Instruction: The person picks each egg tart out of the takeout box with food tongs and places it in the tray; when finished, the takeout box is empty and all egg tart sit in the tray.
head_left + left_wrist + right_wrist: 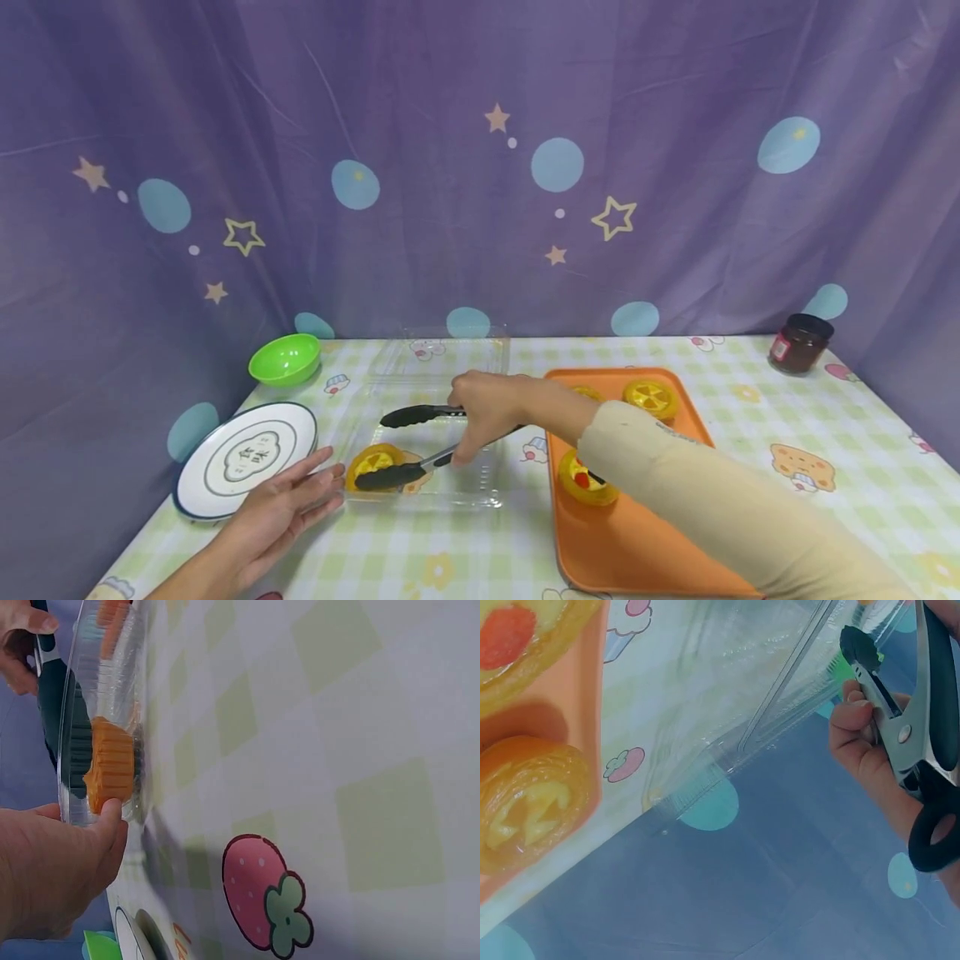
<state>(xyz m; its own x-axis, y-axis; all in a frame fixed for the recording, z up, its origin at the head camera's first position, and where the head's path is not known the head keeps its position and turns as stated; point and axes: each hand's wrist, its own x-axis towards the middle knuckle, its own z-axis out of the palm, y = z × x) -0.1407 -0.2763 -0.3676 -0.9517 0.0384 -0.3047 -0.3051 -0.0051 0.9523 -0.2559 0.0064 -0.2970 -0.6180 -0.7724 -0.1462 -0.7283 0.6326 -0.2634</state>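
Observation:
My right hand (487, 412) grips a pair of metal tongs (393, 476) with black tips, spread apart over a clear plastic box (490, 501). A yellow tart (373, 458) sits in the box's near left corner. The nearer tip overlaps the tart in the head view; the farther tip is apart from it. My left hand (281, 512) rests its extended fingers at the box's left side. In the left wrist view, the left thumb lies by the box wall next to the orange tart case (112, 769). Metal tong parts (904, 733) show in the right wrist view.
An orange tray (622, 550) with several tarts (650, 400) lies at right, partly under my right sleeve. A white plate (198, 475) and a green bowl (285, 360) stand at left. The box's clear lid (442, 354) is behind; a dark jar (801, 343) stands far right.

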